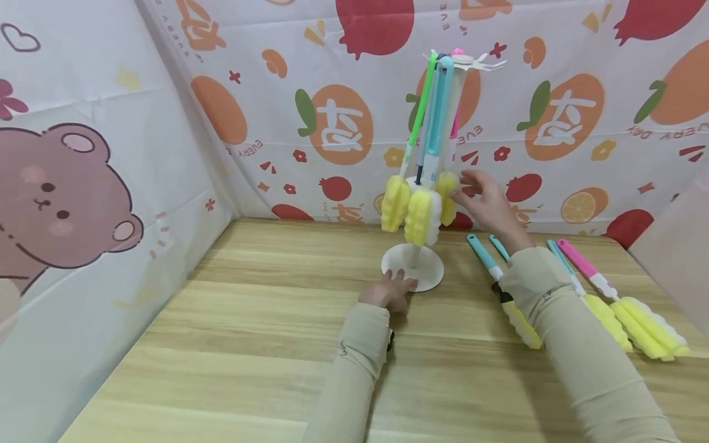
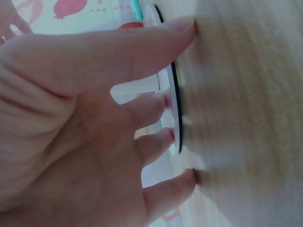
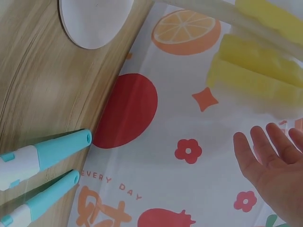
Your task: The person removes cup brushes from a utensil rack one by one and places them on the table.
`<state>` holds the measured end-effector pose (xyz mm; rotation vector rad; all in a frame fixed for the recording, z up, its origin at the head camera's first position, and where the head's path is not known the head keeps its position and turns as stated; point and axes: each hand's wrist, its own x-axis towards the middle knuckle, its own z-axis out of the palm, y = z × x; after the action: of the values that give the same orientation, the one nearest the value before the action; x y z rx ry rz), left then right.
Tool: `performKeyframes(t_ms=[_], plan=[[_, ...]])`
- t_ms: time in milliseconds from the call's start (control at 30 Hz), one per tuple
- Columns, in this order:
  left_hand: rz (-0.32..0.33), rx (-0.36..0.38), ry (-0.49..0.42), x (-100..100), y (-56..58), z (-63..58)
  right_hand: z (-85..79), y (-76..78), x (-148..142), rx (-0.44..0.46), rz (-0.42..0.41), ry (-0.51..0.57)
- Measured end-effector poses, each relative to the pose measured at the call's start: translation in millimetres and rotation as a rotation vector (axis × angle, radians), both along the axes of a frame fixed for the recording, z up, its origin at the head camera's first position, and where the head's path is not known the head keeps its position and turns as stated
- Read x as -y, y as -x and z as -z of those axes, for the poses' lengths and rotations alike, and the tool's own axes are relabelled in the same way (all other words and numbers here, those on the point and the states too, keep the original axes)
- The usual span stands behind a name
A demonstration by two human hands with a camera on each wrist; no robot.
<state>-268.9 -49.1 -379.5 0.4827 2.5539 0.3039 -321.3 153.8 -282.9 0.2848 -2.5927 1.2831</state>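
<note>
A white stand with a round base [image 1: 431, 271] holds several hanging sponge brushes, among them a green-handled brush [image 1: 423, 101] and a blue-handled brush [image 1: 439, 111]. Fingertips of my left hand [image 1: 389, 291] rest on the near rim of the base; in the left wrist view the thumb and one fingertip reach the tabletop. Beside the rightmost hanging yellow sponge [image 1: 447, 200] is my right hand [image 1: 490, 206], its fingers loosely extended. The right wrist view shows a gap between that hand and the yellow sponge [image 3: 260, 71]. A pink handle [image 1: 456, 126] is partly hidden behind the pole.
On the wooden table [image 1: 249, 344], more brushes lie to the right, including a pink-handled brush [image 1: 587, 266] and a blue-handled brush [image 1: 482, 252]. My right sleeve partly covers them. A fruit-printed cloth [image 1: 266, 129] hangs behind the table.
</note>
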Motion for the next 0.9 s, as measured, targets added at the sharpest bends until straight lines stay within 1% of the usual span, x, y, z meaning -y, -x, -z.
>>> performKeyframes(t_ms=[300, 500, 733, 900], plan=[[-0.004, -0.005, 0.004, 2.9, -2.9, 1.1, 5.1, 4.7, 9.0, 0.031, 0.014, 0.053], [0.000, -0.006, 0.003, 1.9, -1.0, 1.8, 5.1, 9.1, 10.3, 0.053, -0.022, 0.094], [0.010, -0.001, -0.001, 0.3, -1.2, -0.6, 10.8, 10.5, 10.1, 0.024, -0.050, 0.041], [0.017, -0.012, 0.007, -0.9, -0.6, -1.3, 11.9, 11.7, 11.7, 0.011, -0.054, 0.038]])
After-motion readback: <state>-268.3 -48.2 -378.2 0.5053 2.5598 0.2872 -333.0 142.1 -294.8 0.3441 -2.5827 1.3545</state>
